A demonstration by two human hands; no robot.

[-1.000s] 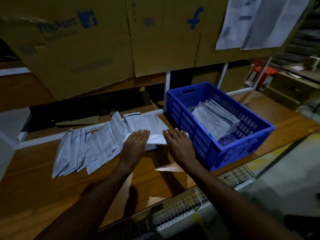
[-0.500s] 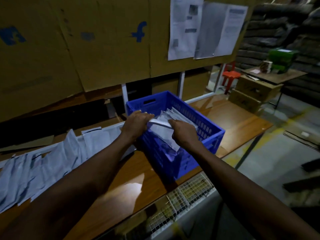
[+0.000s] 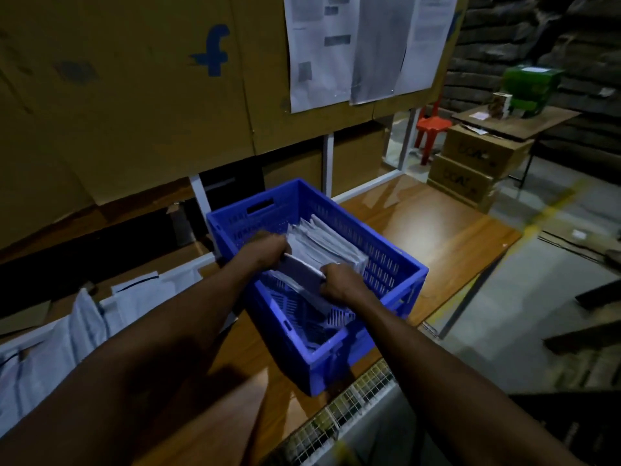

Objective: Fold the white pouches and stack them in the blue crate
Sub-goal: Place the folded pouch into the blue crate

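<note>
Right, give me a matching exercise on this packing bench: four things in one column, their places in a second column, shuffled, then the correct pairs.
Things:
1. folded pouch
2. row of folded pouches
3. unfolded pouches
4. red stool

Places:
A. spread on the wooden table, left of the blue crate
B. on the floor beyond the table's far end
C. held between the left hand and right hand, inside the crate
D. standing on edge at the crate's far end

Pairs: 1-C, 2-D, 3-A, 4-B
</note>
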